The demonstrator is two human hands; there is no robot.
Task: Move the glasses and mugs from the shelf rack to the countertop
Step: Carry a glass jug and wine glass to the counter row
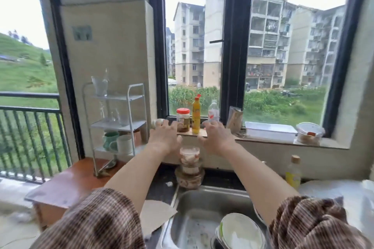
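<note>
A white three-tier shelf rack (pixel 129 127) stands at the left on a wooden table. A clear glass pitcher (pixel 99 86) sits on its top tier. Clear glasses (pixel 113 115) stand on the middle tier. A green mug (pixel 110 140) and a white mug (pixel 124 144) rest on the bottom tier. My left hand (pixel 165 136) and my right hand (pixel 215 137) are stretched forward with fingers spread, to the right of the rack and in front of the window sill. Neither hand holds anything.
On the window sill (pixel 283 143) stand a red-lidded jar (pixel 183 119), a yellow bottle (pixel 196 115), a clear bottle (pixel 214 112), a white box (pixel 270 130) and a lidded container (pixel 309 133). Stacked bowls (pixel 189 168) sit behind a steel sink (pixel 202 218) holding dishes. A yellow bottle (pixel 293 174) stands right.
</note>
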